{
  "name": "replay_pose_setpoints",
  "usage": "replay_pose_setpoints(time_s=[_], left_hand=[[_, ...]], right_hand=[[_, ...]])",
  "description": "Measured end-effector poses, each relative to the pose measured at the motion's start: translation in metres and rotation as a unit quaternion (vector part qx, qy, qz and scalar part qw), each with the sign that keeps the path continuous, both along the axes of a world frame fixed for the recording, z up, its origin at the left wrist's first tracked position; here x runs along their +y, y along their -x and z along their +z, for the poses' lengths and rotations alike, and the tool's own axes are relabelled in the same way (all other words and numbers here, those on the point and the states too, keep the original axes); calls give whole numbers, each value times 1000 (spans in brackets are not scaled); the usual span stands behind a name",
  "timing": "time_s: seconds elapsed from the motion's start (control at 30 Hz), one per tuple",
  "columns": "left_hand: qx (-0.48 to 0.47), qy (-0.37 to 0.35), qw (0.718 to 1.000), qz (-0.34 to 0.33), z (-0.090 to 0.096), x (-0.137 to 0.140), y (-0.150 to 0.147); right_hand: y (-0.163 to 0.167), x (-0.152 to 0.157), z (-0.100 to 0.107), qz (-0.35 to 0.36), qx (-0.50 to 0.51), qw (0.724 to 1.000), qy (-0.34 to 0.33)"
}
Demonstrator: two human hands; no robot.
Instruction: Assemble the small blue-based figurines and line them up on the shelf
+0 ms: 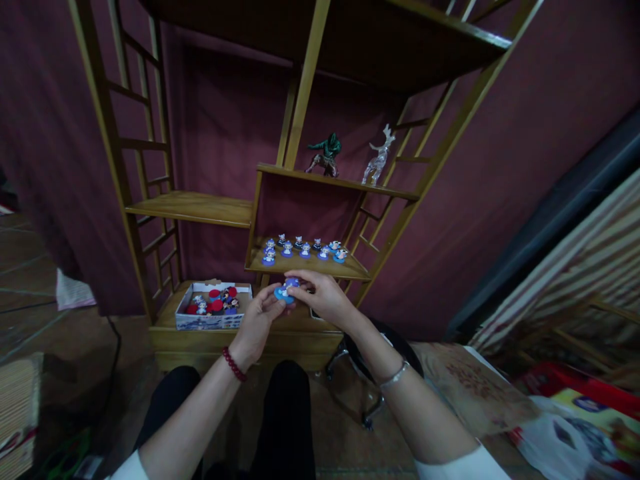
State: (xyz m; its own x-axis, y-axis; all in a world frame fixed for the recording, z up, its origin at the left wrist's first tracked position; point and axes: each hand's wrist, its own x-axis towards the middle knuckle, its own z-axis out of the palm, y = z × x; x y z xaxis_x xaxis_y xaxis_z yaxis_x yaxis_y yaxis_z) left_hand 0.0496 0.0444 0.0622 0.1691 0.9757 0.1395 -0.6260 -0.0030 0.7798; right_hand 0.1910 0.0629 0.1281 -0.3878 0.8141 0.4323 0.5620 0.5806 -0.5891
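Between my two hands is a small purple-and-white figurine (286, 291) on a round blue base. My left hand (259, 319) pinches it from the left, near the base. From the right, the fingers of my right hand (323, 297) close on its upper part. Just beyond my hands, several similar small figurines (305, 251) stand upright in rows on a low wooden shelf (350, 268). To the left, an open cardboard box (210, 323) holds more little figurines and red round bases in a jumble.
The wooden display rack (295, 100) rises in front of me. On its upper shelf stand a green figure statuette (327, 155) and a clear deer ornament (379, 157). A wheeled black stool (390, 347) sits at the right, with a plastic bag (555, 440) beyond.
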Motion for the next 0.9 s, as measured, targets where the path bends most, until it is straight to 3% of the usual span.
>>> replay_pose_setpoints(time_s=[0.37, 0.57, 0.9], left_hand=[[-21, 0, 1000, -3, 0, -4, -7], [-25, -6, 1000, 12, 1, 5, -8], [11, -37, 999, 13, -9, 26, -14]], right_hand=[[-3, -7, 14, 7, -72, 997, -30], [-6, 4, 10, 15, -69, 997, -40], [-18, 23, -3, 30, -33, 999, 0]])
